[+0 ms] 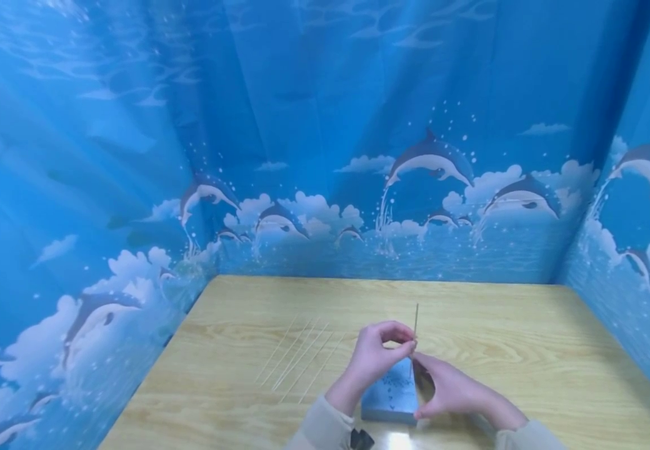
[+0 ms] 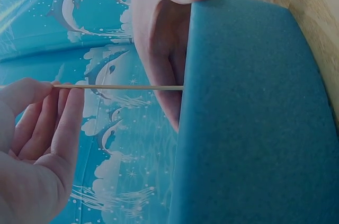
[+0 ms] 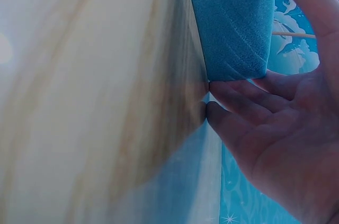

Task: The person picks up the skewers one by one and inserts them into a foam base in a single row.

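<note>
Stick stands upright, and from out here I see its lower end meeting the top of the foam block; whether it goes in, I can't tell. Left hand pinches the stick between thumb and fingertips. Right hand grips the block, thumb on the near side, fingers at the far end. Loose sticks lie spread on the table, to the block's left.

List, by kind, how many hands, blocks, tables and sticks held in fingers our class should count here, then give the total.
Left hand and right hand: 2
Blue block: 1
Table: 1
Held stick: 1
Total: 5
</note>
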A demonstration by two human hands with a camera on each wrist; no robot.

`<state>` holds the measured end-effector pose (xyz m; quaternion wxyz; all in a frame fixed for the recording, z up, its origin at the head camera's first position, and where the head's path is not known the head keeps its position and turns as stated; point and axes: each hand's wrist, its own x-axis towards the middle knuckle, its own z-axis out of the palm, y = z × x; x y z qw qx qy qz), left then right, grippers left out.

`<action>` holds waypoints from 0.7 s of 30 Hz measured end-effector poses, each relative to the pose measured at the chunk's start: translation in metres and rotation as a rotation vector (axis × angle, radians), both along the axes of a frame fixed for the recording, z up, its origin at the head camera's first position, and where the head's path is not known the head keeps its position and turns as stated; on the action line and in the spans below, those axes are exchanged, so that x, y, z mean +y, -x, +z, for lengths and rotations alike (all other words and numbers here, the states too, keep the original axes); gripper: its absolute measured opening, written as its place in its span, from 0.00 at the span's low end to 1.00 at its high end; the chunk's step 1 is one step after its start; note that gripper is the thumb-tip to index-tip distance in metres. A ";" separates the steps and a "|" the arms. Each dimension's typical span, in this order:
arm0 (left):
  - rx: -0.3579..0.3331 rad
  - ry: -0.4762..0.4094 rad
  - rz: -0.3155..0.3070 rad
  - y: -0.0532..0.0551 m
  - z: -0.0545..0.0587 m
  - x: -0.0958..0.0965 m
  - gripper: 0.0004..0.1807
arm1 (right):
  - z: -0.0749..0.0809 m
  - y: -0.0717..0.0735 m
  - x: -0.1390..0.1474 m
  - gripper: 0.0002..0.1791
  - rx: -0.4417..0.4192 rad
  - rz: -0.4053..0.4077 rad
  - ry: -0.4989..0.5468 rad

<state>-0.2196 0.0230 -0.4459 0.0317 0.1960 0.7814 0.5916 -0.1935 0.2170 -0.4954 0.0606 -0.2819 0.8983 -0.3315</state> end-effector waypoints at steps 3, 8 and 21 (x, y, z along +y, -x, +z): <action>-0.018 -0.018 0.000 -0.001 -0.001 0.000 0.06 | 0.000 -0.002 -0.001 0.64 -0.019 0.001 0.009; -0.062 -0.048 -0.019 -0.002 -0.001 -0.004 0.07 | 0.000 -0.004 -0.002 0.64 -0.027 -0.002 0.016; -0.224 -0.246 -0.060 0.006 0.005 -0.032 0.13 | -0.001 0.001 0.000 0.63 -0.041 -0.010 0.015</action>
